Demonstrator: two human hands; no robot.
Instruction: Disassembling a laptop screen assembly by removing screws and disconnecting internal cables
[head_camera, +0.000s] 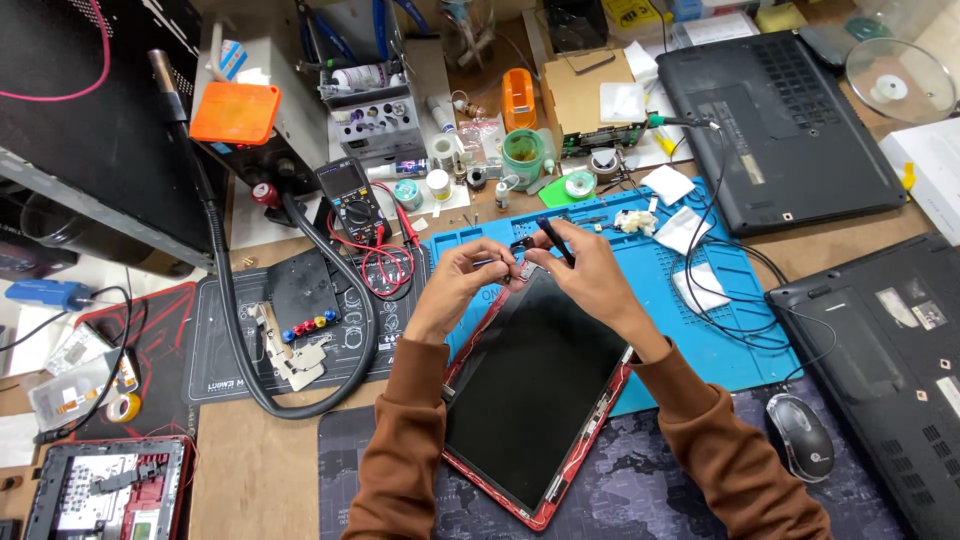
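A dark flat screen panel in a red frame lies tilted in front of me, partly on a blue work mat. My left hand pinches a small dark part at the panel's top edge. Beside it, my right hand grips a thin black tool whose tip points at the same top edge. Both hands nearly touch above the panel's upper corner. Brown sleeves cover my forearms.
A closed black laptop lies upside down at the back right, another at the right edge, with a mouse near it. A multimeter, a black flexible hose, solder items and an opened red device crowd the left.
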